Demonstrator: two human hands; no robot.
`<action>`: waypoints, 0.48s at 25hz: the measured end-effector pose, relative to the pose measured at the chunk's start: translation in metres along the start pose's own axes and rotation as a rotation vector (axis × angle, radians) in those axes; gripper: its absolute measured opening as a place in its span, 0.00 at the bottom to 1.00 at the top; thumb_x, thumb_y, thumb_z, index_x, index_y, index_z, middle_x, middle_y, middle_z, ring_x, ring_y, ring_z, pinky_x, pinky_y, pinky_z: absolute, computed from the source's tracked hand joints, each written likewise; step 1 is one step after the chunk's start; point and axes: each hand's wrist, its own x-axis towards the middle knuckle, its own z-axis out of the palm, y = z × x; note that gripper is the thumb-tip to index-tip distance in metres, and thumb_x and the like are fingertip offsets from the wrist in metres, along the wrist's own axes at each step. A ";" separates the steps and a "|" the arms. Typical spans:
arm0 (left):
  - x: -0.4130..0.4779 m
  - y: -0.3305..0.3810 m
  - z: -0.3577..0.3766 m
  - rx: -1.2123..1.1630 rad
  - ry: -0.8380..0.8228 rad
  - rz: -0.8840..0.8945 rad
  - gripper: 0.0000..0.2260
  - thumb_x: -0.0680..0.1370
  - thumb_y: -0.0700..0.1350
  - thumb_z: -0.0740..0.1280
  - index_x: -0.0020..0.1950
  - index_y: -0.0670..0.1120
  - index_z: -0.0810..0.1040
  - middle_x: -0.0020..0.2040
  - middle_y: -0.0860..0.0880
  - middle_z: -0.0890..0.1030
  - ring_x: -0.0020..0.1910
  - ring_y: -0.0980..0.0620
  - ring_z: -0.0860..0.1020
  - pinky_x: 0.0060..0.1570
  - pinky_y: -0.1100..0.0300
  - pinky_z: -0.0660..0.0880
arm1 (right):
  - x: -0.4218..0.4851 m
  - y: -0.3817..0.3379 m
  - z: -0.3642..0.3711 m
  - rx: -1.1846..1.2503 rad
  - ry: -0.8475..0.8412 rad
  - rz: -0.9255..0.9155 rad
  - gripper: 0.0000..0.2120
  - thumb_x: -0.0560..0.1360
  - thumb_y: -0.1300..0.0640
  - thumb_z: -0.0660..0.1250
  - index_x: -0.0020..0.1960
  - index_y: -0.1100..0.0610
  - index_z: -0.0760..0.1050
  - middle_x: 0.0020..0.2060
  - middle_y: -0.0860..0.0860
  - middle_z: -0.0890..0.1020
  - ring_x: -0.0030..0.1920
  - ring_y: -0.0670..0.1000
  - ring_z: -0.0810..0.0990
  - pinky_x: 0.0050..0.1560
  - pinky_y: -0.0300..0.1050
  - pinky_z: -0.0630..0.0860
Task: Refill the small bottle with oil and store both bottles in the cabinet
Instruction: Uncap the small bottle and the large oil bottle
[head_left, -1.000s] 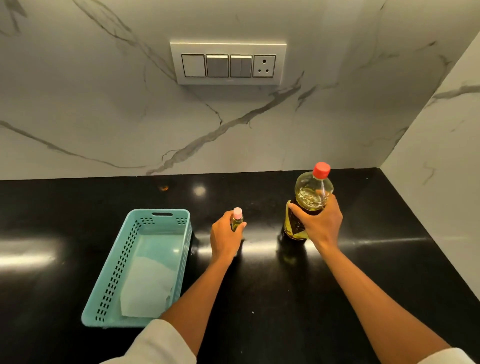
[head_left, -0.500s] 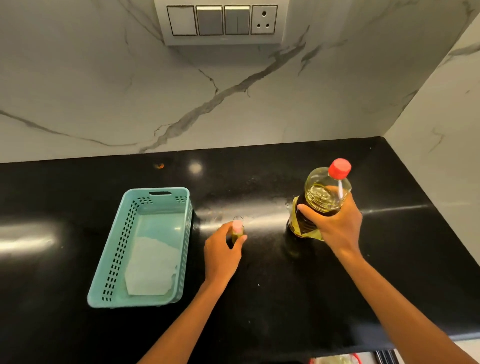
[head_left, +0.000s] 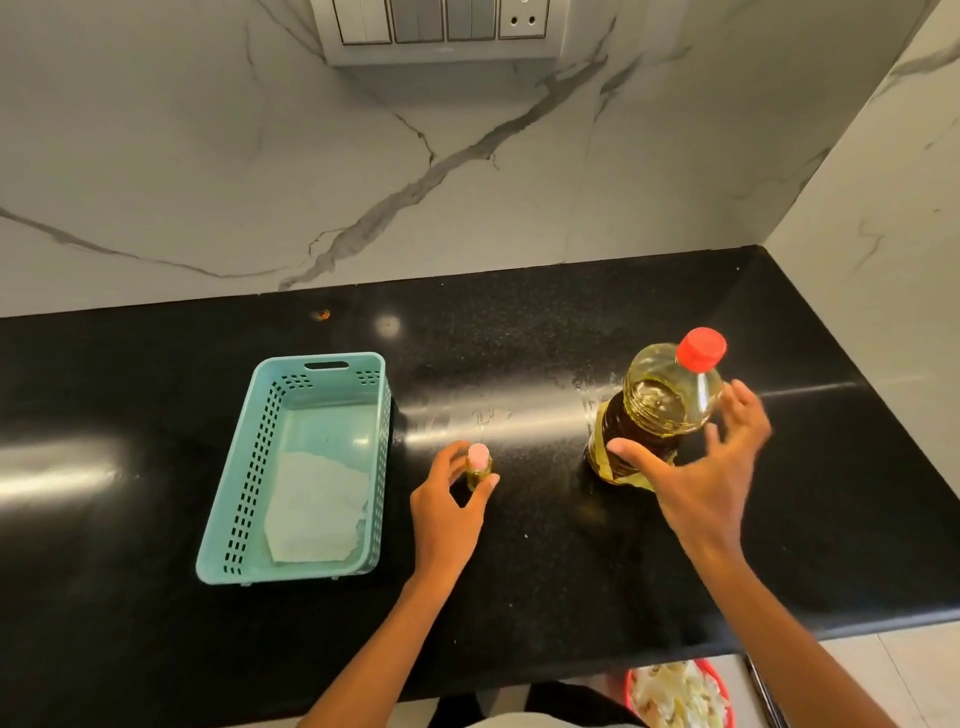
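Note:
A small oil bottle (head_left: 478, 462) with a pink cap stands on the black countertop (head_left: 156, 649). My left hand (head_left: 447, 514) holds it, with thumb and fingers curled round its sides. To the right stands a large oil bottle (head_left: 660, 410) with a red cap and a yellow label, partly filled with golden oil. My right hand (head_left: 706, 483) hovers just in front of it, fingers spread and blurred, thumb near the label, gripping nothing.
A teal perforated basket (head_left: 234, 499) with a sheet of paper (head_left: 311, 509) inside sits left of the small bottle. Marble walls close the back and right sides. A switch panel (head_left: 441, 26) hangs above. A red container (head_left: 680, 696) shows below the counter's front edge.
My right hand has let go of the large bottle and spread its fingers. Both bottles now stand on the counter. The camera has tilted down and drawn back.

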 end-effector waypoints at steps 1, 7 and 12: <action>0.002 0.001 0.000 -0.034 0.013 -0.017 0.19 0.73 0.43 0.78 0.61 0.53 0.78 0.54 0.61 0.81 0.55 0.67 0.80 0.59 0.73 0.74 | -0.012 -0.001 -0.003 -0.026 0.131 -0.117 0.43 0.64 0.49 0.82 0.69 0.58 0.63 0.64 0.53 0.70 0.65 0.51 0.72 0.63 0.50 0.73; 0.004 0.011 -0.005 -0.028 0.032 0.098 0.16 0.73 0.46 0.79 0.58 0.57 0.81 0.49 0.64 0.83 0.50 0.66 0.82 0.53 0.71 0.77 | -0.054 -0.043 0.044 -0.128 -0.456 -0.286 0.16 0.78 0.44 0.66 0.60 0.52 0.76 0.43 0.42 0.78 0.40 0.41 0.79 0.39 0.35 0.78; -0.004 0.009 -0.017 0.092 -0.028 0.274 0.19 0.71 0.44 0.79 0.61 0.50 0.83 0.53 0.63 0.82 0.52 0.70 0.79 0.54 0.76 0.73 | -0.031 -0.047 0.087 -0.301 -0.655 -0.219 0.14 0.78 0.44 0.66 0.54 0.53 0.81 0.42 0.45 0.83 0.41 0.42 0.81 0.42 0.36 0.78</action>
